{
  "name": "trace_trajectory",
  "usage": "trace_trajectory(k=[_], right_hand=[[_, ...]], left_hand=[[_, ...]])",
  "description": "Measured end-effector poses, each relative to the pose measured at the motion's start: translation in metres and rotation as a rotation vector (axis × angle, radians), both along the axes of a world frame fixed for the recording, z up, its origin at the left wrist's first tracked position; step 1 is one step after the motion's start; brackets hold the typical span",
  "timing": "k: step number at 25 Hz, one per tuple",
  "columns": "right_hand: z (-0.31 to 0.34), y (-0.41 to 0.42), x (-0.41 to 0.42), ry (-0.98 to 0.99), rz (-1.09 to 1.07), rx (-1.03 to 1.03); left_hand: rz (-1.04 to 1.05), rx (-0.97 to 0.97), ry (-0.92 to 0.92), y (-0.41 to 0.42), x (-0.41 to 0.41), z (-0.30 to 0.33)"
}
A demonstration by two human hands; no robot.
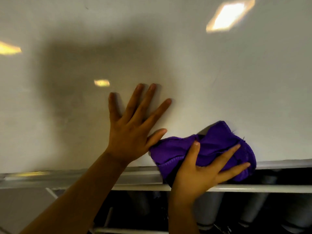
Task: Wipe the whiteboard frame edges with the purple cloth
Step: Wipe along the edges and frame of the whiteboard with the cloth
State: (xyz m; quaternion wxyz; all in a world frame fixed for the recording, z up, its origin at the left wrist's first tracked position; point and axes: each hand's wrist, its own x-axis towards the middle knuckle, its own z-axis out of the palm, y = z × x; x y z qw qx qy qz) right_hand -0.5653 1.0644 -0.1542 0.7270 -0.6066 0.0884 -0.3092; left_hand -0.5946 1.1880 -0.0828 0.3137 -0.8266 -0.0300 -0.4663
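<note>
The scene is dim and warm-toned, with a greyish cast over the whiteboard point(185, 56). Bright yellowish glare patches sit on its glossy face: a large one high above the right hand point(202, 168), a small one just above the left hand point(133, 127), and a streak far out past the left hand at the picture's edge. A broad, soft dark shadow spreads across the board above and beside the left hand. The purple cloth point(211, 149) reads vivid against the dull board. The lower frame edge point(84, 173) is smeared with blur and bends with wide-angle distortion. Below the hands everything sinks into murky darkness, out of focus.
</note>
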Motion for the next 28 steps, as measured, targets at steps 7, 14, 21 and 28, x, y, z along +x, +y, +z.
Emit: trace_trajectory(k=[7,14,21,28], right_hand=[[-0.003,0.030,-0.026,-0.008,0.089,-0.044],[0.013,0.018,-0.028,-0.053,0.019,-0.527],[0.020,0.018,-0.034,-0.356,0.163,-1.043],[0.031,-0.028,-0.008,-0.694,0.256,-1.279]], left_hand=[[0.025,-0.047,0.017,0.046,-0.040,-0.007],[-0.129,-0.290,0.164,0.029,-0.052,-0.013],[-0.434,-0.336,0.212,0.019,-0.065,-0.033],[-0.205,-0.386,0.240,0.004,-0.063,-0.049]])
